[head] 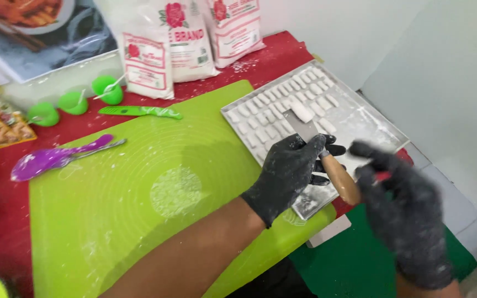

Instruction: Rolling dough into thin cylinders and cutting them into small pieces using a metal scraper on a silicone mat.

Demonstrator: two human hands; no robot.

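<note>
Over floured metal tray [382, 129]: left hand [288, 171] grip closed round wooden-handled scraper [327, 154], dough piece [301, 111] on blade; right hand [404, 209] beside handle, grip unclear.

Gloved left hand [288, 171] gripping wooden-handled knife [327, 154], dough piece [301, 111] on blade, floured tray [376, 129]

Bright, even light — right hand motion-blurred

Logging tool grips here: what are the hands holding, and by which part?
The left hand grips a scraper where its wooden handle meets the metal blade, which carries a dough piece. The right hand seems empty.
</note>
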